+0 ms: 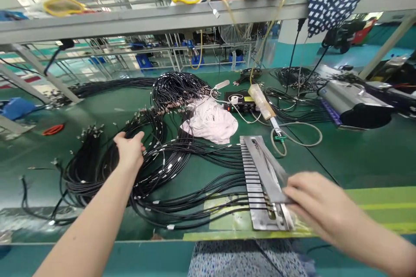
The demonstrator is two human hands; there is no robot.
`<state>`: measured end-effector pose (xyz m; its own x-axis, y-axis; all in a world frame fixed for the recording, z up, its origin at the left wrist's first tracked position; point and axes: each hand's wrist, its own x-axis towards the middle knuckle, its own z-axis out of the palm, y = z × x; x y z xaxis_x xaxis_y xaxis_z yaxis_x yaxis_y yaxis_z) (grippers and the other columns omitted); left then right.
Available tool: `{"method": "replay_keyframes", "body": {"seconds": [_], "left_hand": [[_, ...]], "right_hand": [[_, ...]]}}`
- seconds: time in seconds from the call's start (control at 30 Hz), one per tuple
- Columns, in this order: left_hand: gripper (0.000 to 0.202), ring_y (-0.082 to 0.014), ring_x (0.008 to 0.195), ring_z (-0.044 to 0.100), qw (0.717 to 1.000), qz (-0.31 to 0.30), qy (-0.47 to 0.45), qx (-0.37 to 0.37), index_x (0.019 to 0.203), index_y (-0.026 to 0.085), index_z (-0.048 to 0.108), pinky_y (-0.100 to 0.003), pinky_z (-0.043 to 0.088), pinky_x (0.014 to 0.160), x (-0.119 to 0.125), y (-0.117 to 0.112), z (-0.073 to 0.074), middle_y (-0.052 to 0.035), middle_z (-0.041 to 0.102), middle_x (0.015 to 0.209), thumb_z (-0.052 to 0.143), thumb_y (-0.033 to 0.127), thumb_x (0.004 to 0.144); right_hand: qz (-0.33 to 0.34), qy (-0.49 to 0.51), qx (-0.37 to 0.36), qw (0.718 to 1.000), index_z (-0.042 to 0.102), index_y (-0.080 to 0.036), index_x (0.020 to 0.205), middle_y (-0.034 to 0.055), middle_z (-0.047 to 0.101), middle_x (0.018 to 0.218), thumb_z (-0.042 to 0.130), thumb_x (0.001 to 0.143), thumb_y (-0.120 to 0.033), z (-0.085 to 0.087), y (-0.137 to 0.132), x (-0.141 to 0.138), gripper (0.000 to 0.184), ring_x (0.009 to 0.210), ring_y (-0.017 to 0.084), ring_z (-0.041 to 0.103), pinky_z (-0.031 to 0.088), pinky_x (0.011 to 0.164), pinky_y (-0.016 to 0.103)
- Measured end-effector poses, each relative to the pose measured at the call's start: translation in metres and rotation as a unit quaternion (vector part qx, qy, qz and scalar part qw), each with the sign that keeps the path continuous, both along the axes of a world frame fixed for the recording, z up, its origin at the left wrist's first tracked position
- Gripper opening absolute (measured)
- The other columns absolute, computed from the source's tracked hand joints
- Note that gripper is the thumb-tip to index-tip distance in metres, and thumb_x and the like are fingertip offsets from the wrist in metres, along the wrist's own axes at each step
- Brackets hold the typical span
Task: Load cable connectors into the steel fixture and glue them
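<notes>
My left hand (130,150) reaches out over a big pile of black cables (107,173) on the green bench, its fingers curled down into the loops. Whether it grips any single cable is hidden. A slotted metal jig (260,181) lies near the front edge with several cables laid in its slots. My right hand (316,205) is at the jig's right side, fingers closed on a thin metal bar (271,173) that lies slantwise across the jig. The right hand is blurred by motion.
A white cloth (211,121) lies behind the cables. A small black box (242,100), a tan tool with a hose (262,103) and a grey machine (354,104) stand at the back right. An overhead rail (162,17) carries tools and a dotted cloth (331,0).
</notes>
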<state>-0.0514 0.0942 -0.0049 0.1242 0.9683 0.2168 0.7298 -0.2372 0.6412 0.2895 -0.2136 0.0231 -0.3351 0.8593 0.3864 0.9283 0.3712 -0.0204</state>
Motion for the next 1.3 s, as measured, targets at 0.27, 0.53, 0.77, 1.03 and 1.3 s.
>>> {"method": "replay_keyframes", "body": {"seconds": [0.27,0.53,0.77,1.03,1.3], "left_hand": [[0.024,-0.015,0.078,0.059,0.97,-0.237,0.052,0.007,0.098,0.017,0.058,-0.027,0.047,0.074,0.125,-0.021,-0.016,-0.0015,0.063,0.083,0.051,0.027,0.077],[0.024,-0.0263,0.101,0.05,0.899,-0.374,0.226,0.018,0.1,0.018,0.062,-0.039,0.04,0.088,0.193,-0.042,-0.048,-0.0093,0.061,0.102,0.051,0.032,0.084],[0.021,-0.0221,0.095,0.056,0.868,-0.419,0.263,-0.04,0.09,0.019,0.065,-0.033,0.043,0.084,0.211,-0.023,-0.059,-0.006,0.066,0.094,0.047,0.028,0.086],[0.02,-0.0197,0.088,0.06,0.863,-0.423,0.269,-0.069,0.085,0.02,0.065,-0.029,0.045,0.078,0.216,-0.016,-0.054,-0.0034,0.067,0.091,0.045,0.025,0.086],[0.022,-0.0228,0.094,0.059,0.892,-0.343,0.293,-0.027,0.094,0.018,0.061,-0.033,0.046,0.078,0.218,-0.044,-0.053,-0.008,0.064,0.099,0.041,0.026,0.089]], "right_hand": [[-0.203,-0.012,0.086,0.975,0.055,-0.015,0.109,0.0099,0.06,0.107,0.033,0.092,-0.03,0.107,0.193,0.069,0.032,0.099,0.024,0.054,0.041,0.083,0.036],[-0.332,-0.084,-0.012,0.94,0.054,-0.015,0.113,0.0087,0.055,0.116,0.052,0.087,-0.034,0.05,0.356,0.109,0.032,0.104,0.022,0.054,0.045,0.087,0.045],[-0.336,-0.117,-0.109,0.928,0.054,-0.016,0.113,0.0088,0.053,0.121,0.053,0.086,-0.038,-0.005,0.406,0.127,0.035,0.113,0.024,0.049,0.037,0.096,0.051],[-0.297,-0.114,-0.112,0.941,0.058,-0.009,0.112,0.0168,0.056,0.117,0.041,0.084,-0.025,-0.01,0.388,0.127,0.037,0.116,0.034,0.04,0.013,0.099,0.063],[-0.074,-0.045,-0.011,0.996,0.059,-0.019,0.109,0.0114,0.058,0.115,0.04,0.085,-0.029,-0.018,0.219,0.071,0.032,0.113,0.028,0.047,0.028,0.097,0.05]]}}
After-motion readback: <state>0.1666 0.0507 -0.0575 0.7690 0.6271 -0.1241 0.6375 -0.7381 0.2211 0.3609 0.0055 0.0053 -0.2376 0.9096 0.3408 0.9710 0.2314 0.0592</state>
